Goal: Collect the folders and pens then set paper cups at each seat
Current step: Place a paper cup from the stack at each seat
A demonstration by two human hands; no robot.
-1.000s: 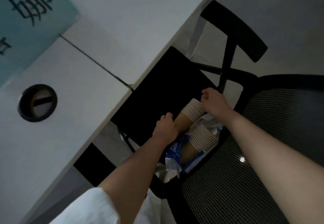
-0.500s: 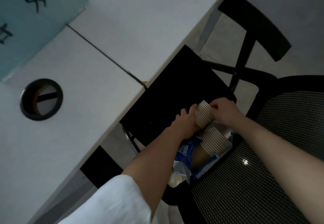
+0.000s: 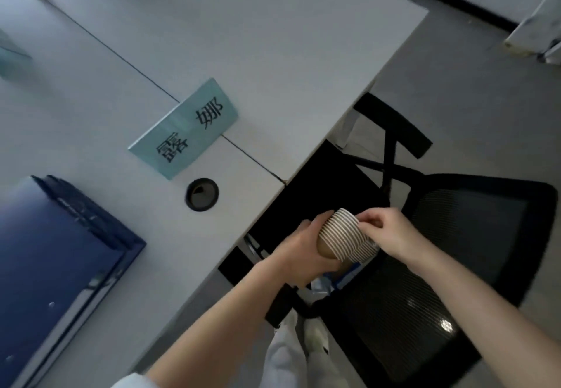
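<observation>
A stack of brown paper cups [image 3: 341, 235] with white striped rims is held up above the black mesh chair [image 3: 425, 281], just off the table's edge. My left hand [image 3: 303, 248] grips the stack around its brown lower part. My right hand [image 3: 385, 232] pinches the striped rim end of the stack. Below the hands, the blue and clear plastic cup bag [image 3: 331, 284] lies on the chair seat, mostly hidden. A stack of dark blue folders [image 3: 57, 251] lies on the white table [image 3: 273, 53] at the lower left. No pens are visible.
A teal name card [image 3: 185, 128] stands on the table beside a round black cable hole [image 3: 202, 194]. More teal name cards [image 3: 12, 53] sit at the far left and top. A second black chair back [image 3: 391, 126] stands past the table corner. Grey floor lies to the right.
The view has swung up and out, bringing the name card and folders into sight. Both hands have lifted the cup stack out of the bag on the chair.
</observation>
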